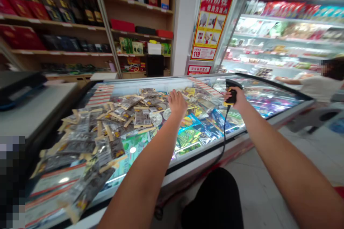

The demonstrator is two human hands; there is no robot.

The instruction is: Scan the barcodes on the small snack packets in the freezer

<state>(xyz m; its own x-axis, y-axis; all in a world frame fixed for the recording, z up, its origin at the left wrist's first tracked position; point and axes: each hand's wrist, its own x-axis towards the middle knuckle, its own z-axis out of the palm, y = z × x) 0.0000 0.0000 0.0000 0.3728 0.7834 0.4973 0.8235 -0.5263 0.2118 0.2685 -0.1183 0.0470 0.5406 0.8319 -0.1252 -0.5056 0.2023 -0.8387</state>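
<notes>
My left hand (176,102) reaches far across the glass top of a chest freezer (271,118) and rests on the pile of small grey and tan packets (126,112) spread over the lid; its fingers curl down among the packets, and I cannot make out whether they hold one. My right hand (236,100) is closed round the yellow grip of a black barcode scanner (232,89), held above the lid to the right of the packets. The scanner's black cable (224,139) hangs down over the freezer's front edge.
Colourful frozen-food bags show under the glass. Wooden shelves of red and black boxes (80,14) line the back wall. A red notice poster (212,21) stands beside an open chiller (282,32). A person (319,82) stands at the right. A grey counter (32,107) is left.
</notes>
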